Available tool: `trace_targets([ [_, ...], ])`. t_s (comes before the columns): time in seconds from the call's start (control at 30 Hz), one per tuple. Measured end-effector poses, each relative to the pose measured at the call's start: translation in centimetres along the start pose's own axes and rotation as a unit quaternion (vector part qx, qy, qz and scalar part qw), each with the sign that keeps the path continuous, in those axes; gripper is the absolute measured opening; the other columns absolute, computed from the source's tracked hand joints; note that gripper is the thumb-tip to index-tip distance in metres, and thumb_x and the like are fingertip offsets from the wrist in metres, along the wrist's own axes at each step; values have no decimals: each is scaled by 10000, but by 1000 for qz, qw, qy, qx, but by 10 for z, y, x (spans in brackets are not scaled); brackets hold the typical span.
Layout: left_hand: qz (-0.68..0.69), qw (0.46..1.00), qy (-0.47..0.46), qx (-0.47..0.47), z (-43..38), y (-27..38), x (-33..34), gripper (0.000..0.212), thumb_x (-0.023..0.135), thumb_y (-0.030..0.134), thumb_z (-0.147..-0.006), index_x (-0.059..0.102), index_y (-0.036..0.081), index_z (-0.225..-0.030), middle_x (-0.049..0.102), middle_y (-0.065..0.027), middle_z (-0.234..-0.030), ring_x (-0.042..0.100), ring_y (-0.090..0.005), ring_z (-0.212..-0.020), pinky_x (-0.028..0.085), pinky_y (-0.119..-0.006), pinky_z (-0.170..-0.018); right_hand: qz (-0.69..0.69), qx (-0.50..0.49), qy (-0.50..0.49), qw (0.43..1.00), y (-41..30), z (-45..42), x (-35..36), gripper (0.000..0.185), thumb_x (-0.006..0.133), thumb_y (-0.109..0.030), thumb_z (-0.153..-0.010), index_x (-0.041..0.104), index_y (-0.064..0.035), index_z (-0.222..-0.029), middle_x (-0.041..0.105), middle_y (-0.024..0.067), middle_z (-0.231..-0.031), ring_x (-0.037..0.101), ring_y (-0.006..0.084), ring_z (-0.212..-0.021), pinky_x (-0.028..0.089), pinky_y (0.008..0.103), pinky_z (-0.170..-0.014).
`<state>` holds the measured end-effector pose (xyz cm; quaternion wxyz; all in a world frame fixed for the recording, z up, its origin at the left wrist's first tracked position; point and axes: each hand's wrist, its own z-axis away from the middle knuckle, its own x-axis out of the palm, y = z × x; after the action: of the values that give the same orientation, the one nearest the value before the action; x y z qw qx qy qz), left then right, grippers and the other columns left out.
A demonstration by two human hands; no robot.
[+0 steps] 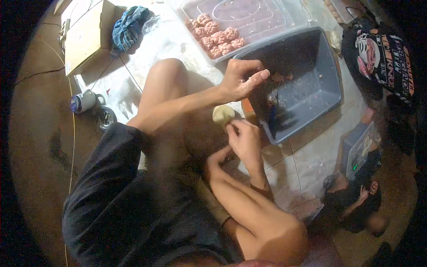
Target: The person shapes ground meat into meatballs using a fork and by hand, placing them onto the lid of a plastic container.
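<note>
My right hand (246, 138) pinches the edge of a pale round disc (223, 115), which looks like a dough wrapper, above the floor between my legs. My left hand (243, 79) hovers at the near left rim of a deep grey plastic tub (320, 90), its fingers curled and the thumb smeared with wet residue. Whether it grips anything is hidden. Inside the tub, scraps of minced meat (282, 78) cling to the shaded side. Beyond it, a translucent plastic tray (263, 30) bears several rough pink lumps of minced meat (218, 36) at its left end.
On the left stand a cardboard box (85, 40), a blue cloth (129, 28), a white mug (87, 101) and a roll of tape (106, 117). Two other people sit to the right: one in a printed black shirt (383, 63), another (357, 200) beside a clear container (363, 150).
</note>
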<state>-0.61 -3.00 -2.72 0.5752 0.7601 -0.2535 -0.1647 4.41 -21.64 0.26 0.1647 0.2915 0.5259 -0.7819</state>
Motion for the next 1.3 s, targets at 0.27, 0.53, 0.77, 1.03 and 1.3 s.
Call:
trace_targets([
  [0.27, 357, 812, -218, -408, -21, 22, 4, 833, 530, 735, -1008, 635, -36, -1304, 703, -139, -1166, 739, -264, -827, 659, -424, -707, 70, -137, 302, 941, -51, -26, -111, 120, 769, -76, -949, 709, 5, -1014, 742, 181, -1119, 720, 339, -916, 580, 422, -827],
  [0.53, 274, 905, -144, -292, -31, 14, 3, 399, 621, 299, -1097, 620, -4, -1357, 752, -125, -1017, 767, -220, -874, 651, -349, -770, 304, 198, 40, 931, 57, -89, -104, 129, 699, -103, -928, 731, 15, -969, 740, 264, -1105, 732, 434, -945, 580, 513, -814],
  [0.77, 188, 968, -31, -162, -30, -13, -7, 307, 662, 234, -1085, 632, 17, -1299, 746, -59, -967, 724, -133, -894, 586, -300, -788, 261, 155, 81, 949, 93, -75, -113, 148, 694, -140, -896, 756, -30, -972, 734, 270, -963, 704, 490, -927, 540, 585, -848],
  [1.03, 237, 952, -86, -176, -34, -3, -5, 500, 581, 256, -1116, 507, -35, -1515, 744, -156, -1195, 720, -209, -1042, 570, -334, -944, 347, 113, 105, 925, 151, -139, -198, 172, 637, -150, -951, 770, -54, -1004, 752, 266, -967, 709, 507, -950, 554, 588, -852],
  [1.3, 257, 939, -79, -215, -35, -2, -3, 495, 650, 171, -1083, 483, 18, -1524, 745, -151, -1234, 748, -208, -999, 602, -348, -908, 195, 96, -41, 975, 152, -148, -154, 227, 683, -87, -918, 753, -98, -1134, 752, 237, -1086, 705, 470, -1047, 552, 539, -901],
])
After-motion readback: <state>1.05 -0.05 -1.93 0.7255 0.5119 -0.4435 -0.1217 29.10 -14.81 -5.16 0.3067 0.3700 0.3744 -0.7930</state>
